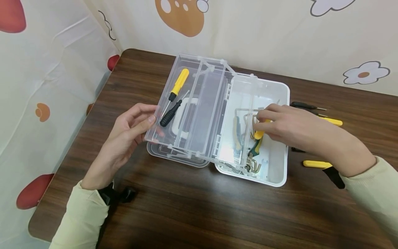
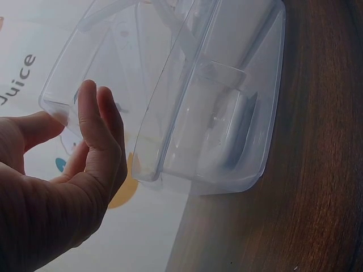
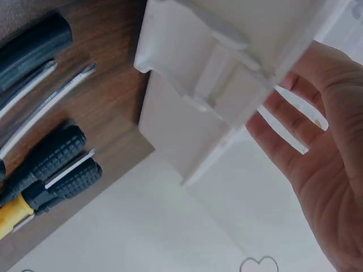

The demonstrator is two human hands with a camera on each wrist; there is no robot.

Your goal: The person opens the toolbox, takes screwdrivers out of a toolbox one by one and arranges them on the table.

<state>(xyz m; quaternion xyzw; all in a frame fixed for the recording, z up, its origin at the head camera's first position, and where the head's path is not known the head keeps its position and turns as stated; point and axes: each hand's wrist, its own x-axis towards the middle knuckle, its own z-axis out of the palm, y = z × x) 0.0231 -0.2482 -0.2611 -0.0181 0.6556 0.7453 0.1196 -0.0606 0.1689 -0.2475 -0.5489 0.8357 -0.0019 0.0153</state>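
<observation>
An opened tool box stands mid-table: a white base [image 1: 281,138] on the right and a clear swing-out tray [image 1: 202,114] on the left. In the clear tray [image 2: 187,85] lie a yellow screwdriver [image 1: 178,84] and a black screwdriver [image 1: 170,113]. My left hand [image 1: 149,116] pinches that tray's near-left corner, thumb on the rim; the left wrist view shows this hand [image 2: 74,122] at the corner. My right hand [image 1: 261,119] reaches over the white base and holds the end of a small clear tray [image 1: 245,114] above yellow-green pliers [image 1: 257,141] and hex keys [image 1: 253,166]. Its fingers [image 3: 295,124] lie beside the white box [image 3: 187,102].
Loose tools lie on the brown table [image 1: 202,207] right of the box: a black screwdriver [image 1: 306,105], a yellow-handled one [image 1: 332,121], a yellow and black tool [image 1: 323,167]. Black-handled drivers [image 3: 51,153] show in the right wrist view. A patterned curtain [image 1: 46,86] closes the left and back.
</observation>
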